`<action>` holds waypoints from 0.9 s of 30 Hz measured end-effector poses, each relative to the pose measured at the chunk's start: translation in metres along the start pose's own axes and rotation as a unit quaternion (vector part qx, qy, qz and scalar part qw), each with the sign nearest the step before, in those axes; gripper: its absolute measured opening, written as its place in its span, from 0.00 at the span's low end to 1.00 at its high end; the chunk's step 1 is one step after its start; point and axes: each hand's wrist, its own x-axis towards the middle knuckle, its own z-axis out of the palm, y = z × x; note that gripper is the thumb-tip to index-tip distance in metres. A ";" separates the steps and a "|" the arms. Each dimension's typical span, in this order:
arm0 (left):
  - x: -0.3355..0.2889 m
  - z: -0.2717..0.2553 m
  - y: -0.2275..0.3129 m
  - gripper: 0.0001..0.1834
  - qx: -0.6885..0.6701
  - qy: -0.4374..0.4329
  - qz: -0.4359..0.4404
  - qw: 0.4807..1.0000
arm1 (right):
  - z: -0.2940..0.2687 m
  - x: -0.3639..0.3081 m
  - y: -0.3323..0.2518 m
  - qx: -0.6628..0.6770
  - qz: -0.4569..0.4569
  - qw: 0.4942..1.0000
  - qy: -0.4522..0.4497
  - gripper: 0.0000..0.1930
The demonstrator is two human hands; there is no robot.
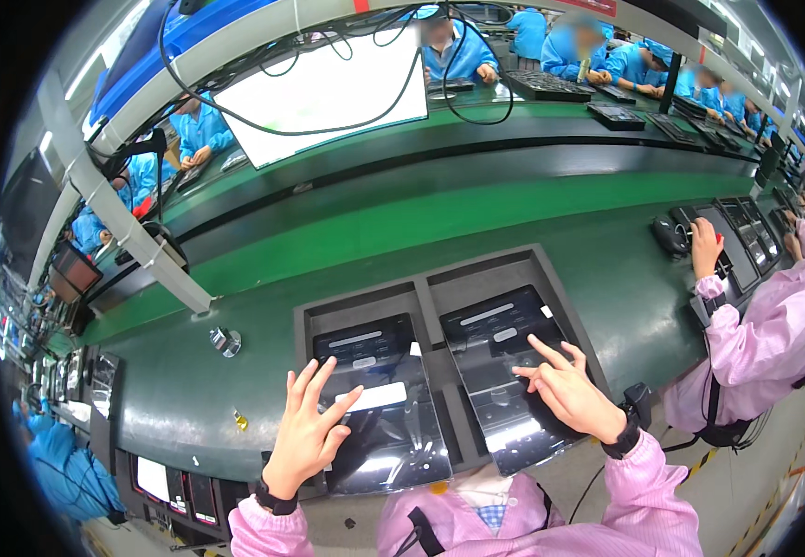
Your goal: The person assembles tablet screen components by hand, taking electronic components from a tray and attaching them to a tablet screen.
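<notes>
Two dark tablets lie side by side in a black two-compartment tray (428,320). The left tablet (384,447) has its screen lit, with a white box across its middle and a small white tab at its upper right. Over that tablet's left part my left hand (305,429) spreads its fingers, a fingertip near the white box; whether it touches the glass I cannot tell. The right tablet (500,399) shows a dark screen with grey bars and has a similar white tab. My right hand (565,390) hovers at its right side, fingers apart and holding nothing.
A small clear-and-metal object (225,342) and a yellow piece (241,420) lie on the green bench (180,390) at left. A grey post (124,213) rises beyond. At right, a pink-sleeved person (764,325) handles other trays. A bright white panel (328,102) hangs ahead.
</notes>
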 end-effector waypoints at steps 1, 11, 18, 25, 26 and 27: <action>0.002 0.000 0.001 0.26 -0.002 -0.001 0.004 1.000 | 0.000 -0.002 0.000 -0.017 0.009 1.000 0.010 0.04; 0.029 0.018 0.008 0.21 0.004 -0.079 0.075 0.994 | -0.016 -0.024 0.000 0.055 0.126 0.989 0.048 0.07; 0.031 0.018 0.009 0.21 0.015 -0.093 0.079 0.992 | -0.016 -0.034 0.003 0.060 0.147 0.985 0.072 0.05; 0.024 0.010 0.026 0.24 0.018 -0.081 0.062 0.995 | -0.008 -0.032 0.012 -0.005 0.124 0.990 0.059 0.03; 0.023 0.009 0.030 0.25 0.012 -0.078 0.065 0.995 | -0.009 -0.033 0.012 0.002 0.121 0.991 0.060 0.03; 0.022 0.008 0.033 0.27 0.006 -0.075 0.068 0.995 | -0.010 -0.034 0.011 0.008 0.118 0.991 0.060 0.04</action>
